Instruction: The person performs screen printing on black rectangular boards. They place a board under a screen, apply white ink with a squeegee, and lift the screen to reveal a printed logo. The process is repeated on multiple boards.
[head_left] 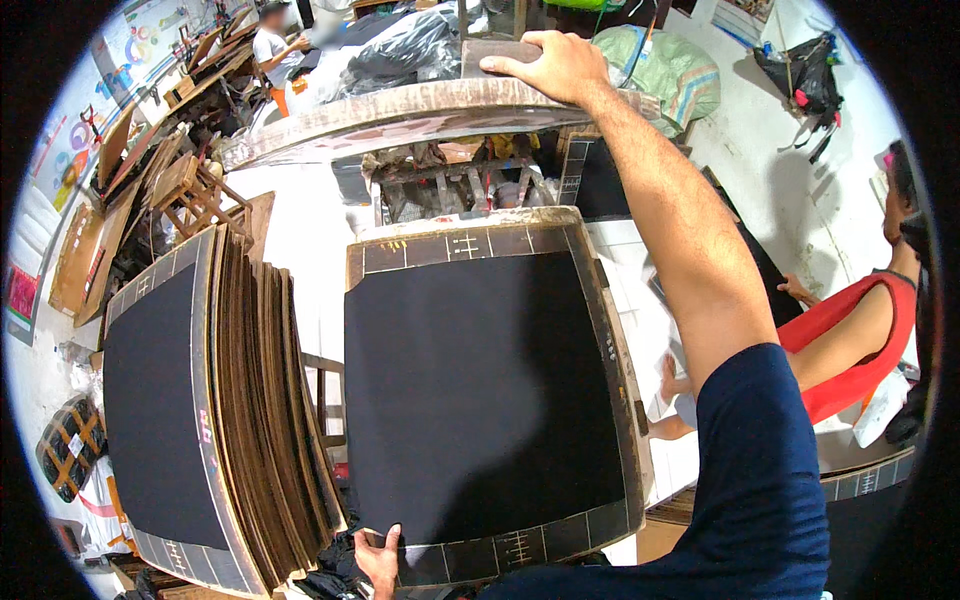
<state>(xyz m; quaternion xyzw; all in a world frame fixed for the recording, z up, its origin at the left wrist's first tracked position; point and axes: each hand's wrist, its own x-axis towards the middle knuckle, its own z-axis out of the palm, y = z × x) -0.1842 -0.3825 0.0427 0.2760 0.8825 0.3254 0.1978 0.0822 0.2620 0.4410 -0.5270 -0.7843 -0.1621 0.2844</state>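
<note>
In front of me lies a board [470, 390] covered with a flat black fabric panel, its brown border marked with white lines. My left hand [376, 562] is at the board's near left corner, thumb at the edge and fingers bent; part of its grip is hidden. Stretched far forward, my right hand [560, 68] is closed over a grey-brown block [485, 57], which sits on a worn, curved-looking wooden beam [400, 108]. The block's far side and my right fingertips are partly covered.
To the left stands a thick stack of similar boards [260, 400]. A person in a red top [850, 350] sits at the right beside another black panel. Beyond the beam are a plastic-covered heap [410, 60] and a green sack [670, 75]. A wooden stool [185, 190] stands farther left.
</note>
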